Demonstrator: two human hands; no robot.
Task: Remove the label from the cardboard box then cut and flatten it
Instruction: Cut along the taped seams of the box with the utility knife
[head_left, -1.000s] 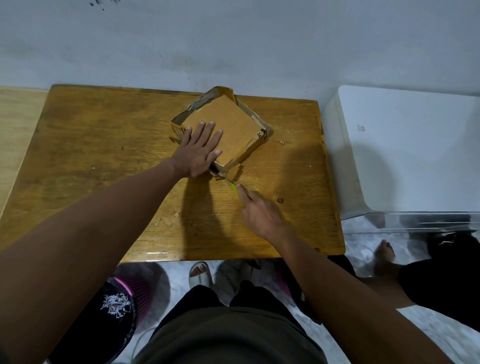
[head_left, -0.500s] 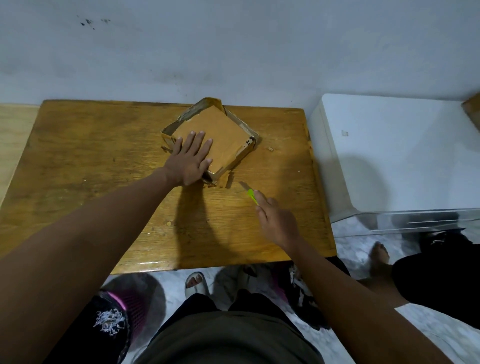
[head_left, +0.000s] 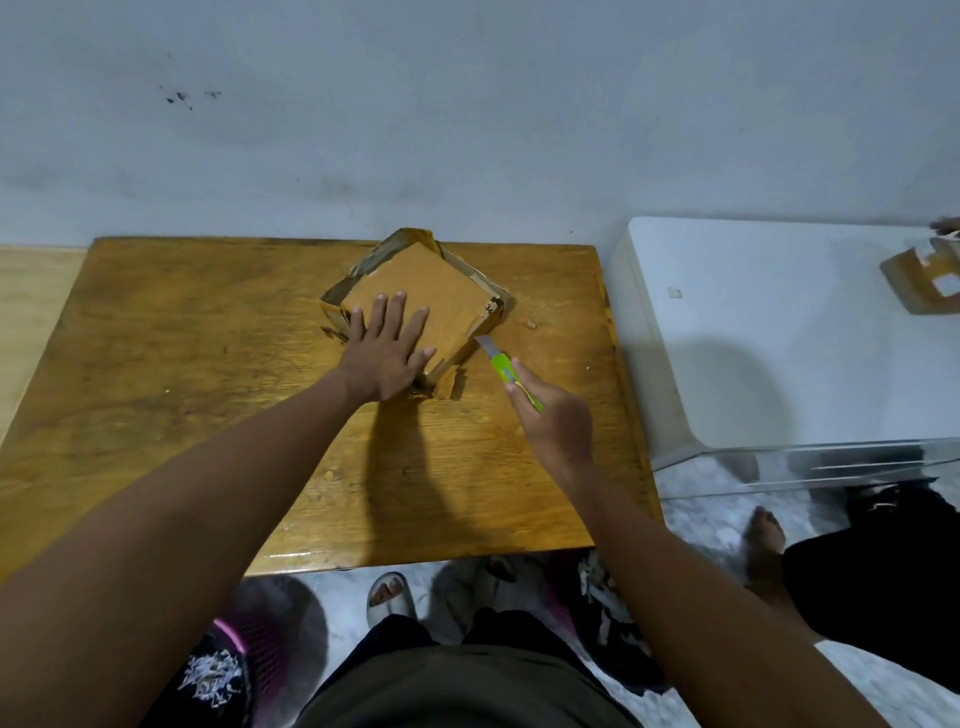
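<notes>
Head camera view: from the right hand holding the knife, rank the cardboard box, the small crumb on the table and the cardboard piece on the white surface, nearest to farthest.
From the right hand:
1. Cardboard box, just ahead-left.
2. Crumb, ahead, beside the box's right corner.
3. Cardboard piece, far right.

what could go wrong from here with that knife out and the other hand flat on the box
1. The left hand lies flat on the box, fingers spread near the edge the knife points at; a slip could likely cut them.
2. The box sits at an angle on the smooth table, held only by palm pressure, so it may slide mid-cut.
3. The right hand holds the knife far back, which may weaken control.
</notes>
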